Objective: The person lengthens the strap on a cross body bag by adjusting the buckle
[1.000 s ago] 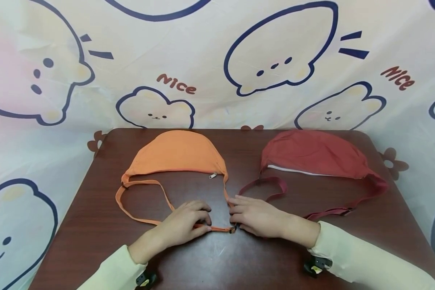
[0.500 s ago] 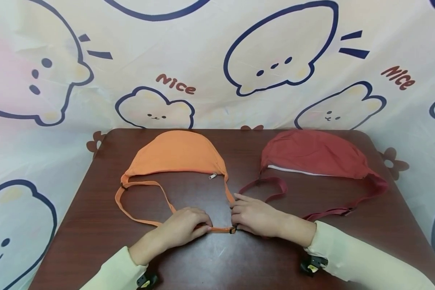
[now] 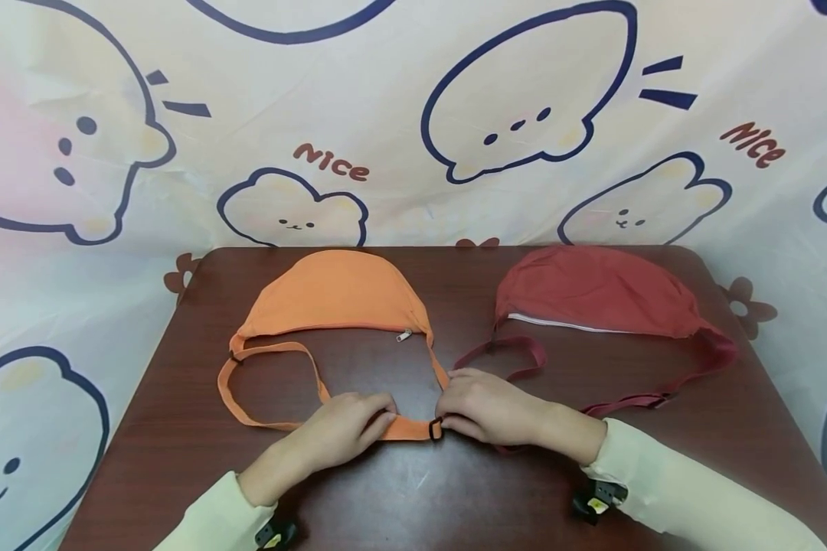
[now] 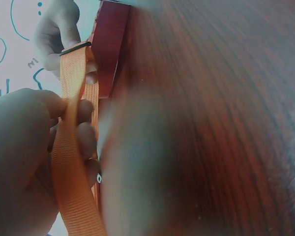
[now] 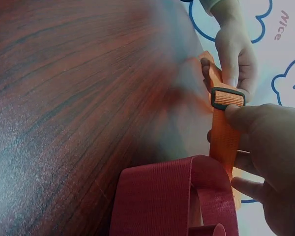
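An orange waist bag (image 3: 341, 295) lies at the table's back left, its webbing strap (image 3: 403, 429) drawn toward the front. My left hand (image 3: 348, 425) pinches the strap between thumb and fingers, left of a black slider buckle (image 3: 436, 428). Just right of that buckle, my right hand (image 3: 492, 405) holds the strap. In the right wrist view the right thumb (image 5: 238, 112) presses at the edge of the buckle (image 5: 228, 98). The left wrist view shows the strap (image 4: 71, 157) running flat through the left fingers, with the buckle (image 4: 75, 48) beyond.
A dark red waist bag (image 3: 593, 291) with a white zipper lies at the back right. Its strap (image 3: 627, 402) curls forward, partly behind the right hand and forearm. A cartoon-printed cloth (image 3: 413, 115) hangs behind the brown table (image 3: 413, 505).
The strap between the hands has turned from edge-on to its flat side, and the buckle now faces up. The left hand has shifted slightly left. Both bags stay put.
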Demonstrator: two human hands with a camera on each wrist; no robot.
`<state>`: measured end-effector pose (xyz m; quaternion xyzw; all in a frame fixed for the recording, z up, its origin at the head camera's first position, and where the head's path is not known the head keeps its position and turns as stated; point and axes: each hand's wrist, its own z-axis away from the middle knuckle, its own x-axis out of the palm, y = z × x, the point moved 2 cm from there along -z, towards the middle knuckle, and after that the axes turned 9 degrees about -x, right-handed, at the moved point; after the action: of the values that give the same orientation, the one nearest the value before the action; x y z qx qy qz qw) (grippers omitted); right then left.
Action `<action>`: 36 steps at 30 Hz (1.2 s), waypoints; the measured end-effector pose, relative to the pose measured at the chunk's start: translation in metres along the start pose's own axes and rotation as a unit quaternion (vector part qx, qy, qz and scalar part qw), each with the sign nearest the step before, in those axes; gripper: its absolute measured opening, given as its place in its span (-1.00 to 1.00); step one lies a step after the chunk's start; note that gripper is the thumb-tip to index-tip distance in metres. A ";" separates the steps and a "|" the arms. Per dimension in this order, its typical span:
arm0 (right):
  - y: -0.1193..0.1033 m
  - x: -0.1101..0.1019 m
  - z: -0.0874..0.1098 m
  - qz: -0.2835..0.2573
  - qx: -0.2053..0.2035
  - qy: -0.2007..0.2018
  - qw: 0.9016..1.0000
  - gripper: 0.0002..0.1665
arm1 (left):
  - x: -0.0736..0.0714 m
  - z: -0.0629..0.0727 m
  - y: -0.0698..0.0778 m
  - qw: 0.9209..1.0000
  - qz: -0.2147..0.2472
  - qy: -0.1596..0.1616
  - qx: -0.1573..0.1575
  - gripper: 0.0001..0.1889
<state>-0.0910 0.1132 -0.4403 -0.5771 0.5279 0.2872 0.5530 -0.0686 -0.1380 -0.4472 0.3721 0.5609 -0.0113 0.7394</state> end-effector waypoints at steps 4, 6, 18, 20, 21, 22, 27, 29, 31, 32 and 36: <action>0.003 -0.001 0.000 -0.030 0.020 0.027 0.999 -0.93 | -0.002 0.000 -0.001 1.000 0.008 0.021 -0.003 -0.88; 0.004 -0.002 -0.001 -0.047 0.033 0.036 0.998 -0.93 | -0.004 0.000 -0.001 0.999 0.012 0.031 -0.003 -0.88; 0.005 -0.009 -0.003 -0.150 0.115 0.082 0.978 -0.59 | -0.013 0.002 -0.002 0.996 0.001 0.086 -0.024 -0.89; 0.005 -0.009 -0.005 -0.145 0.109 0.097 0.979 -0.52 | -0.013 0.003 -0.003 0.995 0.000 0.092 -0.025 -0.89; 0.005 -0.008 -0.005 -0.140 0.106 0.105 0.979 -0.51 | -0.013 0.003 -0.003 0.995 0.001 0.094 -0.025 -0.89; 0.005 -0.008 -0.006 -0.134 0.103 0.113 0.979 -0.50 | -0.013 0.003 -0.003 0.995 0.002 0.095 -0.026 -0.89; 0.005 -0.007 -0.011 -0.114 0.096 0.152 0.977 -0.56 | -0.015 0.003 -0.004 0.993 0.015 0.114 -0.038 -0.89; 0.005 -0.008 -0.012 -0.117 0.105 0.166 0.974 -0.57 | -0.016 0.003 -0.004 0.991 0.019 0.131 -0.037 -0.91; 0.005 -0.009 -0.013 -0.123 0.113 0.179 0.970 -0.57 | -0.017 0.003 -0.004 0.988 0.024 0.152 -0.028 -0.96; 0.005 -0.010 -0.014 -0.125 0.117 0.185 0.968 -0.56 | -0.017 0.002 -0.004 0.986 0.027 0.161 -0.021 -0.95; 0.005 -0.009 -0.015 -0.130 0.122 0.205 0.962 -0.55 | -0.018 0.000 -0.003 0.980 0.032 0.194 0.012 -0.69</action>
<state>-0.1017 0.1027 -0.4300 -0.6155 0.5810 0.0218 0.5321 -0.0764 -0.1474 -0.4336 0.3937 0.6815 0.0783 0.6119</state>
